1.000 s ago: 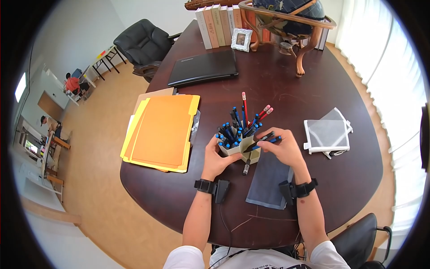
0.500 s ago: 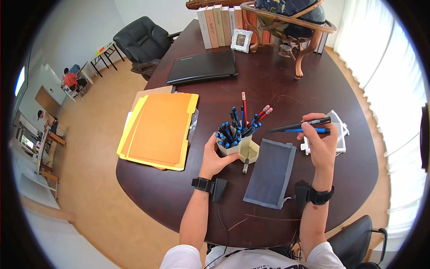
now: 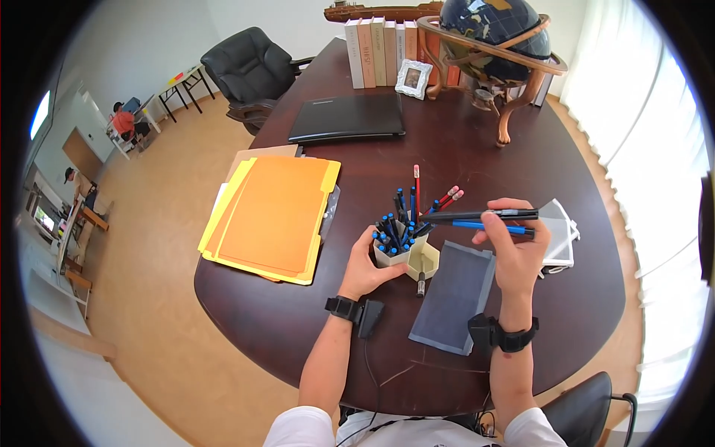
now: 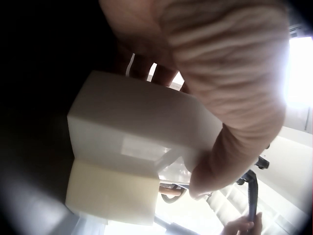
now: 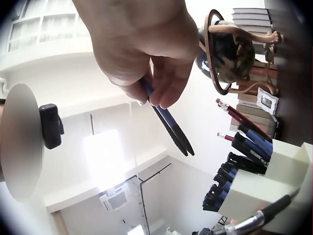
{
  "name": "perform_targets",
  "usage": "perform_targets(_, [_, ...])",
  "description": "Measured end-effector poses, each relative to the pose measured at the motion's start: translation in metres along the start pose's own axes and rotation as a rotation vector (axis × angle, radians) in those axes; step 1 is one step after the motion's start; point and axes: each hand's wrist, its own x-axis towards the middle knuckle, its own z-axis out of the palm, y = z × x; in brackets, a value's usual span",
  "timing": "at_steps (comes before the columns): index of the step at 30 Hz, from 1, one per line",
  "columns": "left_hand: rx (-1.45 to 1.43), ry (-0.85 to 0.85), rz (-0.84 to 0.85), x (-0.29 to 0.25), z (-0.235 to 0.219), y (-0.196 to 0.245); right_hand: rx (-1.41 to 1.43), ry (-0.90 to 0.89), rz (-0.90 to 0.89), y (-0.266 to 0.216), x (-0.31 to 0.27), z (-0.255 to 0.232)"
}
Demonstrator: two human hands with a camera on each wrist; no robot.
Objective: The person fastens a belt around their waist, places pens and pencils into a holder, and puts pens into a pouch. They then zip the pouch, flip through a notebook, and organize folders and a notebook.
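Note:
My left hand (image 3: 363,272) grips the side of a cream pen holder (image 4: 112,191) made of joined hexagonal cups, its thumb across the near wall. Blue-capped pens (image 3: 391,232) and several red pencils (image 5: 239,116) crowd the back cups. One dark pen with a clear end (image 3: 421,284) leans over the rim of the front right cup. My right hand (image 3: 515,253) is raised to the right of the holder and pinches two pens, a black pen (image 3: 465,216) above a blue pen (image 3: 484,226). Their tips point left, towards the holder.
A dark mesh pouch (image 3: 450,302) lies right of the holder, white mesh pouches (image 3: 555,231) beyond the right hand. Orange and yellow folders (image 3: 275,212) lie left. Farther back are a black laptop (image 3: 346,119), a photo frame (image 3: 413,78), books (image 3: 378,56) and a globe (image 3: 495,37).
My right hand lifted the two pens out of the holder's front cup and swung right, then came slightly back left. The left hand stays on the holder.

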Motion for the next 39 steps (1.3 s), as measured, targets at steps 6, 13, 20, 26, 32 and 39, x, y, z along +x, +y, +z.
perform_targets(6, [0.028, 0.014, 0.02, 0.002, -0.001, -0.003, -0.016, -0.062, 0.03, 0.009, 0.005, 0.021])
perform_targets(13, [0.034, 0.024, 0.028, 0.001, -0.001, -0.007, -0.013, -0.175, 0.069, 0.015, 0.004, 0.03])
perform_targets(20, [0.061, 0.027, 0.009, 0.0, -0.001, -0.003, -0.134, -0.224, 0.017, 0.016, 0.002, 0.034])
perform_targets(26, [0.046, 0.03, 0.023, 0.0, 0.0, -0.003, -0.146, -0.234, -0.024, 0.02, -0.001, 0.039])
perform_targets(32, [0.069, 0.036, 0.02, 0.001, -0.001, -0.007, -0.154, -0.244, -0.05, 0.025, -0.001, 0.039])
perform_targets(39, [0.036, 0.026, 0.006, 0.0, 0.001, 0.002, -0.197, -0.291, -0.086, 0.028, 0.001, 0.038])
